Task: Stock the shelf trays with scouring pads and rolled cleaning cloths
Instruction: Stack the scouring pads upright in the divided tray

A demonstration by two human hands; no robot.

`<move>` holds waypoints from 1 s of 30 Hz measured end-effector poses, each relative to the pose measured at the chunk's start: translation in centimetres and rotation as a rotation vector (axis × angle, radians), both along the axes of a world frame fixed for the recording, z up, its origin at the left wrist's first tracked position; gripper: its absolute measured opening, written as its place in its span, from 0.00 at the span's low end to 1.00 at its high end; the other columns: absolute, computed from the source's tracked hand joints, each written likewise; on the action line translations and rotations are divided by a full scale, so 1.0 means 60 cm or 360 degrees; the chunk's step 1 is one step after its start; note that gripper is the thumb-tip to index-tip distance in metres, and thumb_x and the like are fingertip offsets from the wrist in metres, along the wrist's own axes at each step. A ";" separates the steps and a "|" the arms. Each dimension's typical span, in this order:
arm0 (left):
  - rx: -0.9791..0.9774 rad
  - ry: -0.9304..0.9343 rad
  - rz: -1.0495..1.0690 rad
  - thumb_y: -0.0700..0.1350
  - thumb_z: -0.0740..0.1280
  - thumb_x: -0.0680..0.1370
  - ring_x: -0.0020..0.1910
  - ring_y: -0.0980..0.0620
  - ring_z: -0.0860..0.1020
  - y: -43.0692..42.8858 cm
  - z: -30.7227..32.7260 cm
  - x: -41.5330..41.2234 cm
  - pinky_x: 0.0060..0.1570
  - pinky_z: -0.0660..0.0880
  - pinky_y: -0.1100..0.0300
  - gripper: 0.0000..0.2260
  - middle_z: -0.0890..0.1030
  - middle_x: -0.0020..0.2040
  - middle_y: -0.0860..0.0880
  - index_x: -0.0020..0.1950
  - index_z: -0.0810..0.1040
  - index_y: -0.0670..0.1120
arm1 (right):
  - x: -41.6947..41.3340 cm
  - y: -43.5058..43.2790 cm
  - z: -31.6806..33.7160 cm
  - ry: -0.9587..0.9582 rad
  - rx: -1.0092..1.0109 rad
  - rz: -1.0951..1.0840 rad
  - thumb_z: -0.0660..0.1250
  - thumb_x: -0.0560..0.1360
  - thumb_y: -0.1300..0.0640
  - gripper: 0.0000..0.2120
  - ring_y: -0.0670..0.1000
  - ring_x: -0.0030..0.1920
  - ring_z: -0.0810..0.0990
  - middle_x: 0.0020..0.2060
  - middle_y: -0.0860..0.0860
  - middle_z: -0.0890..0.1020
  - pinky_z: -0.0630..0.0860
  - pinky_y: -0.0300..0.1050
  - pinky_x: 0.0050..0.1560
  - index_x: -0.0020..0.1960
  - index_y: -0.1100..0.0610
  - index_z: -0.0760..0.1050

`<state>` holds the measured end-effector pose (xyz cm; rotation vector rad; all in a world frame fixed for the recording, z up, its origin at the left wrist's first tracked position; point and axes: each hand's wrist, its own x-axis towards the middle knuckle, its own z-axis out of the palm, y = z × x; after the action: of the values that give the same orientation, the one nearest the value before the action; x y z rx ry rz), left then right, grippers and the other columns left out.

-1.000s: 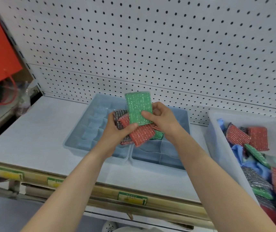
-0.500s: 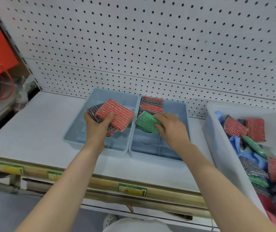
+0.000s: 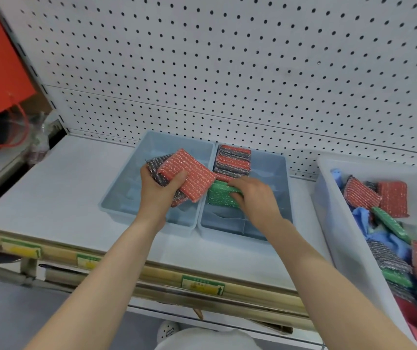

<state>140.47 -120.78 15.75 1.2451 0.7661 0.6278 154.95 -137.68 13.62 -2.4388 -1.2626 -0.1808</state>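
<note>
While our left hand is gripping spare pads, our right hand is gripping the green pad crosswise, nearside of the row.

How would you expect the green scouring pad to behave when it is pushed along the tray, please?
The green scouring pad probably squashes a little, since it looks puffy under the right hand. Being flat and rectangular, it should not roll. Its rough, glittery mesh likely grips rather than slips.
</note>
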 end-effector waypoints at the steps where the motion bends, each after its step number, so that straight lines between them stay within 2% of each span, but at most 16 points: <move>1: 0.0005 0.0002 -0.0005 0.44 0.75 0.72 0.57 0.50 0.79 0.000 0.000 0.001 0.54 0.79 0.42 0.30 0.77 0.59 0.50 0.68 0.62 0.49 | 0.000 -0.002 -0.005 -0.0013 0.0047 0.0006 0.75 0.70 0.63 0.12 0.59 0.43 0.81 0.43 0.54 0.84 0.79 0.52 0.41 0.53 0.58 0.81; 3: 0.0012 0.0006 -0.0025 0.44 0.75 0.72 0.57 0.51 0.79 -0.003 -0.001 0.003 0.54 0.80 0.44 0.31 0.77 0.60 0.50 0.69 0.62 0.49 | -0.003 -0.006 -0.018 -0.0057 0.0082 0.0037 0.77 0.67 0.65 0.12 0.58 0.40 0.81 0.42 0.54 0.83 0.80 0.51 0.36 0.49 0.59 0.81; 6: 0.0029 0.0035 -0.0063 0.44 0.76 0.71 0.57 0.52 0.78 -0.011 -0.003 0.008 0.49 0.81 0.50 0.31 0.76 0.60 0.50 0.67 0.62 0.51 | -0.001 -0.007 -0.038 -0.0120 0.0016 0.0017 0.79 0.63 0.64 0.11 0.56 0.43 0.77 0.43 0.55 0.78 0.77 0.48 0.29 0.42 0.59 0.81; 8: 0.0060 0.0035 -0.0094 0.44 0.76 0.71 0.56 0.54 0.78 -0.017 -0.002 0.011 0.40 0.81 0.58 0.30 0.76 0.59 0.51 0.66 0.62 0.53 | 0.010 -0.003 -0.031 -0.0153 0.0020 -0.0017 0.79 0.65 0.58 0.09 0.55 0.45 0.75 0.43 0.54 0.77 0.76 0.47 0.32 0.43 0.57 0.83; 9: 0.0076 0.0044 -0.0116 0.44 0.77 0.71 0.55 0.54 0.79 -0.019 -0.002 0.012 0.39 0.81 0.59 0.31 0.77 0.59 0.51 0.66 0.63 0.52 | 0.011 0.001 -0.019 -0.0095 0.0127 -0.0028 0.77 0.69 0.55 0.08 0.54 0.45 0.75 0.42 0.53 0.78 0.76 0.46 0.36 0.46 0.56 0.83; 12: 0.0093 0.0042 -0.0203 0.44 0.77 0.69 0.54 0.53 0.79 -0.025 0.000 0.017 0.43 0.82 0.53 0.32 0.77 0.59 0.50 0.67 0.64 0.51 | -0.009 0.019 0.047 0.0617 0.0602 -0.0110 0.68 0.77 0.49 0.09 0.47 0.45 0.77 0.43 0.47 0.81 0.75 0.40 0.44 0.54 0.52 0.81; 14: 0.0107 0.0010 -0.0250 0.42 0.77 0.70 0.52 0.55 0.80 -0.032 0.003 0.023 0.41 0.82 0.53 0.30 0.78 0.58 0.50 0.65 0.64 0.51 | -0.015 0.028 0.071 0.1072 0.0558 -0.0056 0.70 0.75 0.47 0.09 0.42 0.44 0.79 0.43 0.43 0.82 0.77 0.36 0.46 0.53 0.50 0.80; 16: 0.0126 -0.0031 -0.0270 0.44 0.75 0.71 0.50 0.58 0.81 -0.037 0.007 0.026 0.44 0.82 0.53 0.27 0.78 0.56 0.52 0.65 0.65 0.52 | -0.015 0.031 0.074 0.1287 0.0516 -0.0019 0.74 0.73 0.51 0.09 0.42 0.42 0.80 0.42 0.44 0.82 0.80 0.39 0.47 0.51 0.49 0.79; 18: 0.0059 -0.0067 -0.0297 0.52 0.72 0.73 0.53 0.55 0.81 -0.036 0.007 0.028 0.49 0.81 0.47 0.23 0.78 0.58 0.52 0.64 0.67 0.55 | -0.011 0.030 0.071 0.1529 0.0671 -0.0075 0.75 0.72 0.58 0.11 0.48 0.43 0.82 0.43 0.50 0.83 0.81 0.43 0.47 0.52 0.53 0.77; 19: 0.0017 -0.0065 -0.0312 0.55 0.70 0.73 0.55 0.52 0.80 -0.034 0.006 0.027 0.50 0.81 0.44 0.22 0.77 0.60 0.51 0.64 0.67 0.56 | -0.010 0.025 0.071 0.1655 0.0754 -0.0091 0.74 0.73 0.61 0.11 0.49 0.42 0.82 0.43 0.52 0.83 0.80 0.41 0.45 0.53 0.55 0.76; 21: 0.0016 -0.0034 -0.0284 0.54 0.67 0.77 0.57 0.48 0.80 -0.029 0.000 0.027 0.50 0.81 0.44 0.20 0.76 0.63 0.49 0.67 0.67 0.56 | -0.006 0.013 0.071 0.1765 0.0840 -0.0098 0.70 0.75 0.64 0.09 0.46 0.38 0.81 0.42 0.54 0.83 0.77 0.36 0.39 0.53 0.56 0.75; 23: 0.0075 -0.0010 -0.0165 0.49 0.65 0.80 0.55 0.49 0.79 -0.023 -0.008 0.024 0.51 0.80 0.45 0.16 0.76 0.62 0.49 0.67 0.66 0.54 | 0.007 -0.006 0.061 0.1621 0.0846 -0.0151 0.69 0.76 0.64 0.10 0.47 0.40 0.81 0.42 0.52 0.82 0.77 0.39 0.42 0.54 0.53 0.75; 26: 0.0128 0.0019 -0.0018 0.48 0.64 0.81 0.53 0.51 0.79 -0.011 -0.020 0.019 0.54 0.79 0.43 0.15 0.76 0.58 0.53 0.67 0.67 0.53 | 0.023 -0.034 0.045 0.1037 0.0543 -0.0187 0.72 0.74 0.60 0.11 0.49 0.45 0.80 0.45 0.47 0.82 0.77 0.44 0.50 0.53 0.48 0.77; 28: 0.0090 0.0024 0.0022 0.48 0.64 0.81 0.53 0.52 0.79 -0.007 -0.023 0.017 0.54 0.79 0.44 0.16 0.76 0.60 0.50 0.68 0.66 0.53 | 0.016 -0.037 0.037 0.0697 0.0281 -0.0110 0.73 0.73 0.59 0.10 0.49 0.48 0.80 0.47 0.46 0.83 0.76 0.43 0.53 0.53 0.49 0.79; 30: 0.0074 -0.0001 0.0042 0.48 0.64 0.81 0.54 0.51 0.79 -0.006 -0.023 0.018 0.54 0.79 0.44 0.16 0.76 0.62 0.48 0.67 0.66 0.53 | 0.002 -0.029 0.032 0.0417 0.0153 -0.0020 0.73 0.73 0.59 0.10 0.50 0.50 0.79 0.49 0.49 0.83 0.76 0.46 0.53 0.54 0.53 0.80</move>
<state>141.56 -121.14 14.37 1.2788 0.7720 0.6705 155.10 -139.42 15.57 -2.3000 -1.0984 0.0715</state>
